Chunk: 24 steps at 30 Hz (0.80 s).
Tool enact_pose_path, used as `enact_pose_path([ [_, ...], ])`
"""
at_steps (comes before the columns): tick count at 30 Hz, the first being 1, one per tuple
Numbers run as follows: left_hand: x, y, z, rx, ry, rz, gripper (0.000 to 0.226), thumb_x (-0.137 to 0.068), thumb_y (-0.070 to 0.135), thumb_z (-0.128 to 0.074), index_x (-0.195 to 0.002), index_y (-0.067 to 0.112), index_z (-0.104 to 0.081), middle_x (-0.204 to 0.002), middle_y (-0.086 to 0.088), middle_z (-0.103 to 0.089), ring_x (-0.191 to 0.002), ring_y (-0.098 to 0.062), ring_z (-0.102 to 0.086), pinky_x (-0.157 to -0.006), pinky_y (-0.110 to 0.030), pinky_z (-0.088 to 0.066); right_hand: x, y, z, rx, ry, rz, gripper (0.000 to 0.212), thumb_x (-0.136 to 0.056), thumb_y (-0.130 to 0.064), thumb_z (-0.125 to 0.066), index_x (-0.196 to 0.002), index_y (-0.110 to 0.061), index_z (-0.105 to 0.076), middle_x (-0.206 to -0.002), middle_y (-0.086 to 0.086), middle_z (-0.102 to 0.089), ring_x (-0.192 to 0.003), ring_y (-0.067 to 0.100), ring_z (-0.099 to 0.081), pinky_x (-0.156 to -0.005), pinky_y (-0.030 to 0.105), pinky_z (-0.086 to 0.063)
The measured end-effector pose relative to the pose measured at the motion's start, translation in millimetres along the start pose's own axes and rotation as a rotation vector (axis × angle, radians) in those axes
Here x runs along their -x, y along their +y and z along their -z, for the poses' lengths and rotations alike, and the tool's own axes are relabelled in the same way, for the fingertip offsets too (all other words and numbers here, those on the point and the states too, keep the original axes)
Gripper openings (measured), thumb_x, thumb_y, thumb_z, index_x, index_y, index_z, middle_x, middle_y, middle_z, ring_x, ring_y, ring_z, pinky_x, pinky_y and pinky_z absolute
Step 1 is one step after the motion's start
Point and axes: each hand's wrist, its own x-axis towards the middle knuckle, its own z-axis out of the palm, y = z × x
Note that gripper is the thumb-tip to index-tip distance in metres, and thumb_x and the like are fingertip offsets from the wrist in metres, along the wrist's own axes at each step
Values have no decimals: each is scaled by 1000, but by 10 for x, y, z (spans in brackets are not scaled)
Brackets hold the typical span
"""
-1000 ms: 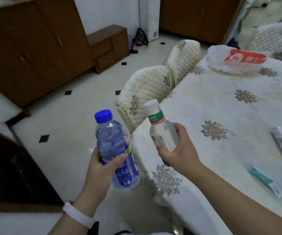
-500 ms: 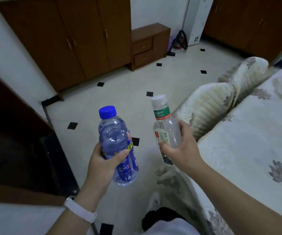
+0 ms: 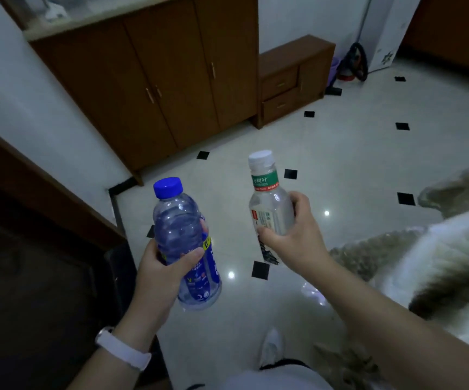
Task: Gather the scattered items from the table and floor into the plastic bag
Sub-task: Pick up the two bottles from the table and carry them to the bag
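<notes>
Both forearms extend forward from the lower edge of the view, with the hands side by side and apart. Left hand (image 3: 163, 277): fingers and thumb curl round the middle of a blue-capped bottle (image 3: 181, 220), which is slightly tilted; a white wristband (image 3: 123, 351) circles the wrist. Right hand (image 3: 298, 237): the bare forearm enters from lower right, and the fingers wrap the lower body of a white-capped bottle (image 3: 268, 204).

Blue-tinted plastic bottle (image 3: 182, 243), blue cap, dark blue label with a yellow band, cap leaning to 11 o'clock, held mid-body in left hand (image 3: 160, 274), clear bottle (image 3: 270, 209), white cap, green neck band, at its 2 o'clock, near upright, gripped low by right hand (image 3: 295, 237), bottles apart
</notes>
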Motion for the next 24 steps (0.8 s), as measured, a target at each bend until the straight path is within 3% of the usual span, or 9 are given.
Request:
enact_pose_path([
  [2, -278, 85, -71, 4, 5, -16, 57, -60, 12, -90, -112, 21, -67, -105, -4, -75, -95, -23, -73, -73, -28, -57, -327, -98, 21, 1, -7, 25, 67, -71, -25, -82, -119, -34, -36, -104, -12, -54, -87, 7, -62, -65, 24, -56],
  [6, -784, 186, -141, 41, 18, -16, 63, -56, 27, -89, -115, 18, -67, -108, -9, -74, -99, -31, -71, -79, -39, -57, -828, -238, -1, 27, 4, 31, 65, -73, -24, -82, -117, -34, -36, -102, -13, -55, -85, 7, -62, -59, 18, -53],
  [10, -1422, 182, -167, 17, -48, -9, 67, -58, 29, -88, -119, 16, -65, -112, -8, -73, -103, -28, -70, -81, -39, -56, -1336, -222, -116, 65, 16, -17, 58, -75, -21, -78, -113, -36, -37, -96, -10, -58, -78, 5, -62, -53, 12, -47],
  [13, -1960, 190, -247, 26, -73, 6, 69, -53, 32, -87, -117, 18, -66, -109, -5, -74, -99, -24, -72, -75, -32, -57, -1704, -157, -183, 84, 60, -74, 57, -75, -22, -76, -114, -37, -38, -95, -11, -60, -77, 2, -62, -57, 13, -47],
  [16, -2650, 174, -373, 46, -162, 22, 68, -55, 31, -87, -119, 16, -66, -111, -6, -74, -101, -26, -71, -79, -37, -57, -2139, -84, -254, 108, 110, -123, 61, -74, -22, -77, -120, -35, -39, -98, -15, -60, -78, -5, -61, -59, 11, -44],
  [18, -3130, 185, -482, 46, -216, 41, 68, -55, 31, -87, -118, 17, -66, -110, -6, -74, -101, -27, -71, -81, -40, -57, -2437, -62, -286, 100, 174, -159, 63, -73, -20, -78, -122, -34, -40, -99, -15, -60, -78, -9, -60, -58, 8, -43],
  [22, -4001, 223, -726, 25, -326, 64, 72, -52, 32, -89, -119, 16, -65, -111, -7, -73, -102, -29, -70, -82, -42, -57, -2976, -102, -301, 67, 327, -219, 63, -73, -16, -80, -121, -27, -40, -102, -12, -60, -84, -3, -63, -68, 17, -49],
  [24, -4343, 275, -886, 27, -390, 80, 73, -53, 32, -88, -119, 16, -65, -110, -7, -73, -101, -28, -71, -81, -41, -57, -3156, -149, -268, 67, 424, -225, 65, -74, -14, -81, -122, -25, -38, -102, -15, -57, -84, -7, -61, -70, 14, -48],
])
